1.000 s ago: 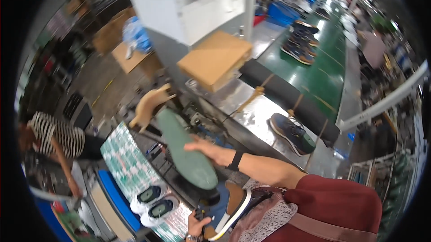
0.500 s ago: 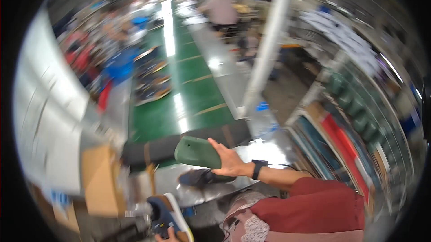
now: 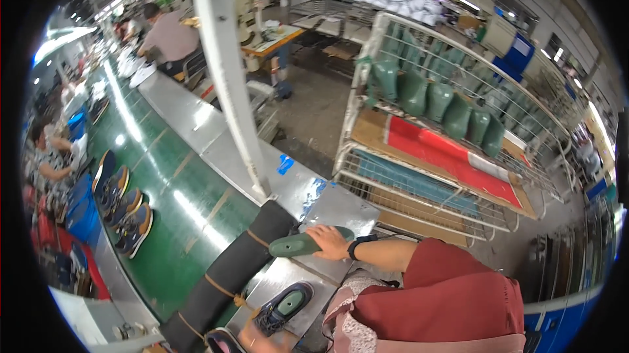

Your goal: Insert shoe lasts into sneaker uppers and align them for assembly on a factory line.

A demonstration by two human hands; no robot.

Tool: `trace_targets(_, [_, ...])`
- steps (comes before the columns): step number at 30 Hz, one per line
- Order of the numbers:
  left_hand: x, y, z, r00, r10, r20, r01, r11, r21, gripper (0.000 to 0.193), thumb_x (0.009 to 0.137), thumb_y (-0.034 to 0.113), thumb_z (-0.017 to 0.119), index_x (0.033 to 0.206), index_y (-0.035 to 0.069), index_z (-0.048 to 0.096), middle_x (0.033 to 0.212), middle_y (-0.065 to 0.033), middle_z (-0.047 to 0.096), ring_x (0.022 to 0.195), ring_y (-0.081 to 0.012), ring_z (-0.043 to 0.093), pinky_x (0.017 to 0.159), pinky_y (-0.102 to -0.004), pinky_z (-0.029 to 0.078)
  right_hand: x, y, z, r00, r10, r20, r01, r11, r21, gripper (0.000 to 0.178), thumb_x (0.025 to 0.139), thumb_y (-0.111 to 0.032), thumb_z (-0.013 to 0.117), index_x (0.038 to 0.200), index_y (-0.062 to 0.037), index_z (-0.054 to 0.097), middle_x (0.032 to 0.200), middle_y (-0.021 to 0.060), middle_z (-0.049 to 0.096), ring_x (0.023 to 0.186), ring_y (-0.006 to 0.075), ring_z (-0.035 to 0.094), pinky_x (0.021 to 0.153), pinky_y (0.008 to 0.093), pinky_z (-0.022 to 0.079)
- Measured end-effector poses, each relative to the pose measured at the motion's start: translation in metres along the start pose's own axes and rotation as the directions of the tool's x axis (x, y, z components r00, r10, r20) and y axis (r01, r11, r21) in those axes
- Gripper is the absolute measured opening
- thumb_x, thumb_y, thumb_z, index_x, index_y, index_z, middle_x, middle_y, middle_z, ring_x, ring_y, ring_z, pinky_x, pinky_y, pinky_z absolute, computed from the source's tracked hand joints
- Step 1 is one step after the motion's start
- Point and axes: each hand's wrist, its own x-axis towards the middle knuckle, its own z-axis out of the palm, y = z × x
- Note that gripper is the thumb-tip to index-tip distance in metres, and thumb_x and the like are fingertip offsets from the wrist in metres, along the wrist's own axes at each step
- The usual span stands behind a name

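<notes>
Head view. Hands, two, well apart.

My right hand (image 3: pixel 331 242): clasped over one smooth dark-green foot-shaped shoe last (image 3: pixel 295 245), with a small hole near its visible end; the last is beside the end of a long black padded roll (image 3: pixel 229 262) tied with tan cord.

My left hand (image 3: pixel 261 338): blurred at the lower edge, just beside one dark low shoe with a pale rim (image 3: pixel 221 341); I cannot tell whether it grips it.

Between my hands: one navy laced shoe with a green insert (image 3: pixel 289 304), on the shiny metal surface (image 3: pixel 265 281).

Beyond the roll: one green conveyor belt (image 3: pixel 171 238), bearing a row of navy-and-brown shoes (image 3: pixel 124 209).

Right: one white wire rack (image 3: pixel 378 38), holding green moulded lasts (image 3: pixel 439 100).
</notes>
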Motion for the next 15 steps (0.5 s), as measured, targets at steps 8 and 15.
trace_targets(8, [0.047,0.008,0.094,0.989,0.116,0.096,-0.090,0.967,-0.237,0.067,0.063,0.030,0.092,0.116,0.007,0.058,0.114,-0.0161,0.066,0.111,-0.0359,0.062,0.096,-0.0481,0.047,0.005,0.011,-0.013,0.988,0.096,0.125,-0.101,0.994,0.037,0.081,0.077,-0.031,0.081,0.144,-0.0021,0.044,0.138,0.0252,0.053,0.131,0.0403,0.051,0.110,0.0488,0.042])
trace_targets(15, [-0.052,0.058,-0.025,0.795,-0.606,0.002,0.298,0.388,-0.873,0.070,0.068,0.033,0.093,0.120,0.001,0.061,0.110,-0.0187,0.071,0.103,-0.0336,0.070,0.091,-0.0399,0.054,0.026,-0.163,-0.071,0.920,-0.253,0.299,-0.236,0.249,0.939,0.064,0.108,-0.042,0.045,0.158,-0.0046,0.032,0.155,0.0151,0.045,0.143,0.0252,0.043,0.120,0.0412,0.033])
